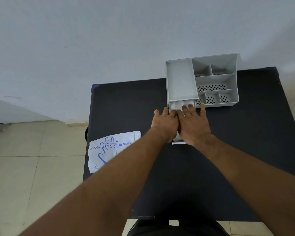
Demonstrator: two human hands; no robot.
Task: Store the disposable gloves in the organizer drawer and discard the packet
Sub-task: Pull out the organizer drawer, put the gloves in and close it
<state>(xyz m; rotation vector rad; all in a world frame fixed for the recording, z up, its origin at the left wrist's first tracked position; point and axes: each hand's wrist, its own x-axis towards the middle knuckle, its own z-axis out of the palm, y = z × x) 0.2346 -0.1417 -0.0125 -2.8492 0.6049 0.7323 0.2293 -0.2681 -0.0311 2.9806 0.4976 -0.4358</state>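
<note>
A grey organizer [215, 79] stands at the far side of a dark table [126, 106]. Its drawer [177, 142] is pulled out toward me and holds a clear, crumpled pile of disposable gloves [176, 105]. My left hand [164, 124] and my right hand [193, 124] lie flat side by side on top of the gloves in the drawer, fingers spread, pressing down. The white packet [109, 150], printed "Disposable Polyethylene Gloves" in blue, lies flat at the table's left edge, partly hanging over it and partly under my left forearm.
The organizer has a flat tray [180, 79] on its left and several small perforated compartments [211, 87] on its right. A pale wall rises behind the table. A tiled floor [32, 167] lies to the left.
</note>
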